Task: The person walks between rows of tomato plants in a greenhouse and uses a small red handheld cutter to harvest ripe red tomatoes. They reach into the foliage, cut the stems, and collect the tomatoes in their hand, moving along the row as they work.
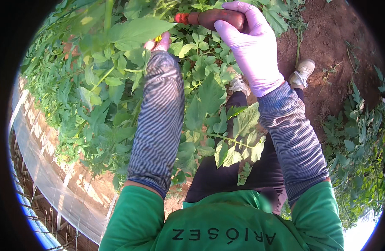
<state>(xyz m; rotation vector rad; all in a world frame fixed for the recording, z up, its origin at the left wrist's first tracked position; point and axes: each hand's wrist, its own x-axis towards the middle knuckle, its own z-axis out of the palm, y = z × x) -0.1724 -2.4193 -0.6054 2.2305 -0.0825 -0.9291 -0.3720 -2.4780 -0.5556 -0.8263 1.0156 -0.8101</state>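
Note:
In my right hand (pixel 253 50), which wears a thin lavender glove, lies a dark red squeeze bottle (pixel 211 19). The bottle is held sideways, its bright red tip pointing left toward my other hand. A small yellow flower (pixel 158 38) shows between the fingers of my left hand (pixel 162 43), which is closed around it. A broad green leaf (pixel 138 31) covers part of that hand, so its grip is only partly seen. The bottle's tip is up and to the right of the flower, apart from it.
Dense leafy plants (pixel 96 83) fill the left and middle. A leafy stem (pixel 238 144) stands between my arms, over my legs. Brown soil (pixel 334 42) lies at right, with more plants (pixel 355 163) below it. Pale sheeting (pixel 54 175) runs along the lower left.

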